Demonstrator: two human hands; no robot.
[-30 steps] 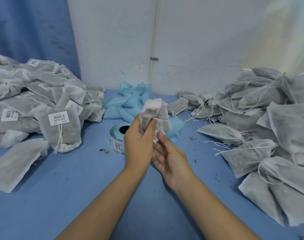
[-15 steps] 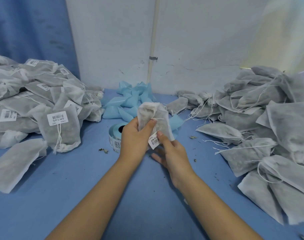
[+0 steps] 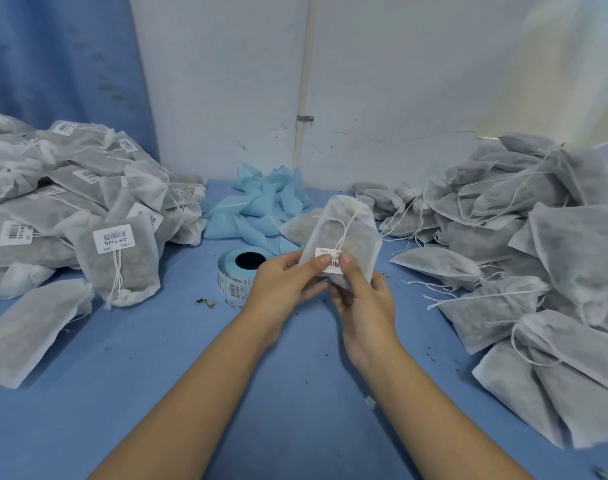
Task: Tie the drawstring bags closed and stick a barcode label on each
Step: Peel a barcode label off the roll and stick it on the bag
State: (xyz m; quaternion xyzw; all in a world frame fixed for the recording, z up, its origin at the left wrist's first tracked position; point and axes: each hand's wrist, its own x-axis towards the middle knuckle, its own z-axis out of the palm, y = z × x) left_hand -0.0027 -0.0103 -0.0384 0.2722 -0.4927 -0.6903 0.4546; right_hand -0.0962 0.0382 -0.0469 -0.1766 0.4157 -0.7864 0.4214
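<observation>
I hold one white drawstring bag (image 3: 354, 233) upright over the middle of the blue table, its tied cord hanging down the front. A white barcode label (image 3: 332, 263) lies on the bag's lower front. My left hand (image 3: 285, 282) and my right hand (image 3: 363, 299) grip the bag's lower end from either side, both thumbs pressing on the label. A roll of barcode labels (image 3: 238, 275) on blue backing stands just left of my left hand.
A heap of labelled, tied bags (image 3: 70, 209) fills the left side. A larger heap of bags without labels (image 3: 524, 244) fills the right side. Crumpled blue backing strips (image 3: 257, 206) lie at the back by the wall. Small leaf crumbs (image 3: 205, 302) dot the table (image 3: 150, 393).
The bag has come down and turned its flat front toward me. The label, held at the bag's edge by my right hand before, now lies on the front under both thumbs.
</observation>
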